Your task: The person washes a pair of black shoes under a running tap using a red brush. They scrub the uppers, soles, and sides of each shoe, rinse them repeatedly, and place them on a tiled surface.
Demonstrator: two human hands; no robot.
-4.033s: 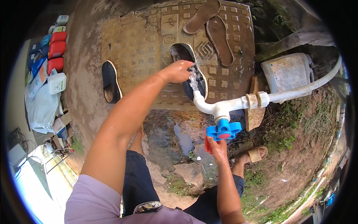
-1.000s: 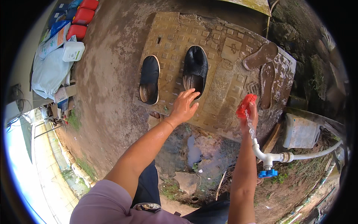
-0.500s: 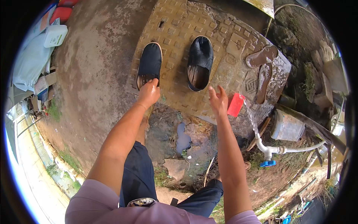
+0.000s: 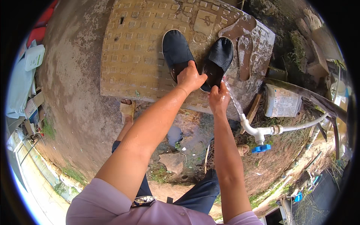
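My left hand [image 4: 190, 77] is closed on the heel end of a black slip-on shoe [image 4: 177, 45], its thumb inside the opening. Beside it a second black slip-on shoe [image 4: 221, 52], wet and shiny on the toe, is held at the heel by my right hand [image 4: 218, 96]. Both shoes point away from me over a yellowish studded slab [image 4: 138, 63]. Water runs from a white tap [image 4: 252, 131] with a blue handle and meets the area just beside my right hand and the shoe's heel. Two brown insoles [image 4: 245, 56] lie past the right shoe.
Right of the slab stands a whitish plastic tub [image 4: 282, 100] near a wooden strip [image 4: 252, 112]. Stone blocks [image 4: 318, 56] are at the far right. A white jerrycan [image 4: 34, 57] and bags sit at the far left. Below the slab is a muddy puddle [image 4: 174, 135].
Both shoes have shifted right relative to the slab, toward the tap, and stand closer together. My right hand has taken hold of the right shoe. The red block is almost wholly hidden now.
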